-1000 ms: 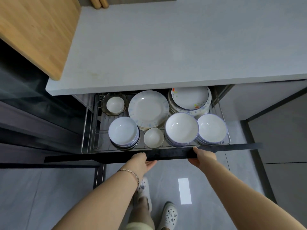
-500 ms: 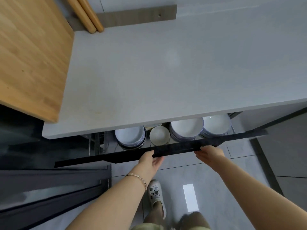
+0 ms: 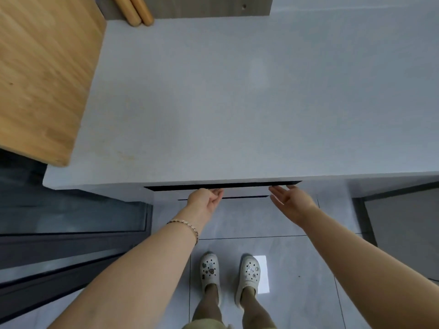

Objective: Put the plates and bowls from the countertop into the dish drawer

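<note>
**Under the countertop's front edge, both hands meet the pushed-in dish drawer**

At the upper left of the frame, a wooden cutting board (image 3: 45, 74) lies over the corner of the grey countertop (image 3: 237, 103). Two round wooden rods (image 3: 136, 10) rest against the back wall just right of it. Below the board, at the lower left, stands a dark glass-fronted unit (image 3: 71, 210).

Left of centre, the person's left hand (image 3: 205, 201) reaches up from a wrist wearing a thin bracelet (image 3: 184, 224). Its fingers are loosely bent, their tips against the drawer front, and they hold nothing.

The dish drawer (image 3: 223, 186) sits fully in beneath the countertop. Only the dark strip along its top edge and a pale front panel show, so what it holds cannot be seen. The strip runs just above the left hand and across to the right one.

Lower in the frame, between the two forearms, a pair of white clogs (image 3: 210, 269) stands on the grey tiled floor (image 3: 297, 269).

Right of centre, the right hand (image 3: 292, 200) is spread flat with straight fingers (image 3: 276, 191). Their tips lie at the right end of the drawer's dark strip and grasp nothing. At the far right is a grey cabinet front (image 3: 403, 222).
</note>
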The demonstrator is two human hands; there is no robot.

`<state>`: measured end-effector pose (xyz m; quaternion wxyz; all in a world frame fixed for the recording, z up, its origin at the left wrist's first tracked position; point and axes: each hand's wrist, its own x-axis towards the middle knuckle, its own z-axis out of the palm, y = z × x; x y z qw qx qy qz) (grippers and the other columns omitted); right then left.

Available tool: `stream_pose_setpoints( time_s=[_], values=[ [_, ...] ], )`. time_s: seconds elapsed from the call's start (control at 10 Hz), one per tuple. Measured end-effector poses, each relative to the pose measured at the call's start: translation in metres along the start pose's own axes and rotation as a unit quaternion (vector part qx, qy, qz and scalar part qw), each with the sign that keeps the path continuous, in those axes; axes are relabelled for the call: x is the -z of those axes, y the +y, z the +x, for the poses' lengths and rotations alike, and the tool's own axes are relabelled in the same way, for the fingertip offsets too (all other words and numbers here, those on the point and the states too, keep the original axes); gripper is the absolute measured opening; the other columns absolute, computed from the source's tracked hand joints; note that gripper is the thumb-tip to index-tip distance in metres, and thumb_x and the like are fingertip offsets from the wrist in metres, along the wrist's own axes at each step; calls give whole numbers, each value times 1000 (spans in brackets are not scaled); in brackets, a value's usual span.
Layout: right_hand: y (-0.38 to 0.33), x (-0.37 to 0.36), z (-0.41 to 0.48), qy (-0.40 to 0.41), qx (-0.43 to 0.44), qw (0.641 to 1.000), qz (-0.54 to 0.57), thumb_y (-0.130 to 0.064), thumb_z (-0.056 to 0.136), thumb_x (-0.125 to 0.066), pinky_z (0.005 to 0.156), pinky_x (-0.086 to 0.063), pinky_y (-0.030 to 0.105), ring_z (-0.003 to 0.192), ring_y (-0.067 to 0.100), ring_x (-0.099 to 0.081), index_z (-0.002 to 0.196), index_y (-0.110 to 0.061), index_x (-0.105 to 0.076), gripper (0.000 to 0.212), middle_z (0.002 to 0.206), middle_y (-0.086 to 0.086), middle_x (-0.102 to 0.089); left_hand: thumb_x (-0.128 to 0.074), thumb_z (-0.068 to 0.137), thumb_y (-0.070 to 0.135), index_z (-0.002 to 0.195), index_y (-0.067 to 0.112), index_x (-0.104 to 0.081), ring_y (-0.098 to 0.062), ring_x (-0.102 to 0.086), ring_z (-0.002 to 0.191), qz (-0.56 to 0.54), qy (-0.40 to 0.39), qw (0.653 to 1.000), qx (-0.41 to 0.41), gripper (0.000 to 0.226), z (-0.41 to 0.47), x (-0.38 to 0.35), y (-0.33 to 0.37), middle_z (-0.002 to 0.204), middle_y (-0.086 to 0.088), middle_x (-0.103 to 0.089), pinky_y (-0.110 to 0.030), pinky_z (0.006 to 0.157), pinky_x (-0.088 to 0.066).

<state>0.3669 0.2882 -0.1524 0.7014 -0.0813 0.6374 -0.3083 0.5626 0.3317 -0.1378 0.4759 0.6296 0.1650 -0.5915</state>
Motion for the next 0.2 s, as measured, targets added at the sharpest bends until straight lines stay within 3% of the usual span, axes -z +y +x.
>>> stream_pose_setpoints(
  time_s=[0.1,0.2],
  values=[
    [-7,1,1,-18,-10,1000,15,18,90,-17,112,-33,37,138,29,-38,148,-5,-16,63,148,16,-38,-18,89,-27,83,-2,-46,-35,-40,137,-32,-15,999,6,38,2,-3,3,136,-29,-45,-41,115,-31],
    [-13,1,-1,-6,-25,994,-103,16,91,-26,106,-41,37,129,31,-48,145,-5,-23,58,140,18,-49,-25,92,-21,76,11,-42,-29,-50,128,69,-32,997,6,40,3,-6,-1,137,-17,-47,-37,104,-41]
  ],
)
